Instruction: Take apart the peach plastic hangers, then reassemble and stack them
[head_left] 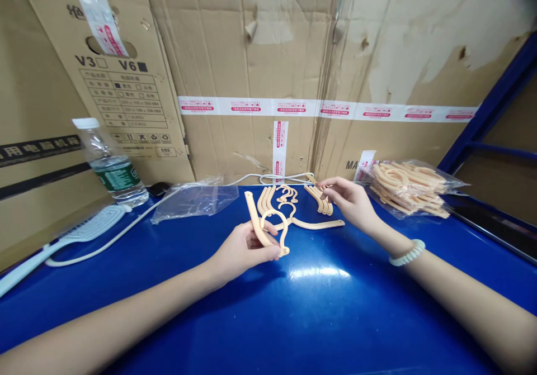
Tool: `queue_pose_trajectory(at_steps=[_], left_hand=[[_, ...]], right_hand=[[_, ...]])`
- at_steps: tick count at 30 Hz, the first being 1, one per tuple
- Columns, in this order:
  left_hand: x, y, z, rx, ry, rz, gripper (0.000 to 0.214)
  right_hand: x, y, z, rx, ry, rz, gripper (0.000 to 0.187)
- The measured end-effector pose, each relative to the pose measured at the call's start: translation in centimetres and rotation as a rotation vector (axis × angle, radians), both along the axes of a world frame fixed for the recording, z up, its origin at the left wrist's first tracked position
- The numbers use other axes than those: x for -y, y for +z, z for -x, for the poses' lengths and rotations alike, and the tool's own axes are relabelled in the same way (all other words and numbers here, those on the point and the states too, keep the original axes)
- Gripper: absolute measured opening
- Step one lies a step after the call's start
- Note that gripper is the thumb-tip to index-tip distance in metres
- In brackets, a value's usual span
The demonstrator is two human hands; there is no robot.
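My left hand [247, 246] is closed round a cream plastic hanger part [254, 213], a hook joined to one curved arm, held above the blue table. Farther back, my right hand [350, 199] pinches a slim cream hanger arm [311, 179] by its near end, over a row of similar loose arms [321, 200]. Another set of loose arms [267, 197] lies to the left of that row, with several hooks [287, 191] between the two. An assembled hanger [318, 225] with a hook and spread arms rests on the table just behind my left hand.
Bagged hanger parts [409, 185] are piled at the back right. An opened clear plastic bag [197, 199], a water bottle [113, 165], a pale hairbrush [84, 232] and a white cable [126, 232] lie on the left. Cardboard walls [251, 140] close off the back.
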State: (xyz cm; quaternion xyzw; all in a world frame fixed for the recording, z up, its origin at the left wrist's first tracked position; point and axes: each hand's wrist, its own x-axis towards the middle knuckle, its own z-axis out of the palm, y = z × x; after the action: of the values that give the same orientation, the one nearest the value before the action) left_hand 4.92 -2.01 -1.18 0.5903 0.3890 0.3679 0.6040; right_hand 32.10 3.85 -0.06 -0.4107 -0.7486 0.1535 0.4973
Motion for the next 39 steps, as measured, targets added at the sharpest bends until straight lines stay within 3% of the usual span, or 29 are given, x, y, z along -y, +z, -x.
queue_pose_trajectory(at_steps=[8,18,33,39], left_hand=[[-0.1,-0.3,-0.1,0.026,0.005,-0.007,0.036],[-0.1,-0.3,-0.1,0.016,0.007,-0.007,0.039],[-0.1,-0.1,0.0,0.038,0.004,0.014,0.039],[-0.3,-0.2,0.0,0.048,0.012,0.010,0.039]], right_hand=[[3.7,1.8,2.3,-0.514,0.154,0.201,0.029],[3.9,1.8,2.1,-0.662,0.139,0.290,0.023],[3.6,1.6,1.5,-0.662,0.099,0.335,0.024],[4.4,1.4,2.3,-0.833,0.093,0.405,0.054]])
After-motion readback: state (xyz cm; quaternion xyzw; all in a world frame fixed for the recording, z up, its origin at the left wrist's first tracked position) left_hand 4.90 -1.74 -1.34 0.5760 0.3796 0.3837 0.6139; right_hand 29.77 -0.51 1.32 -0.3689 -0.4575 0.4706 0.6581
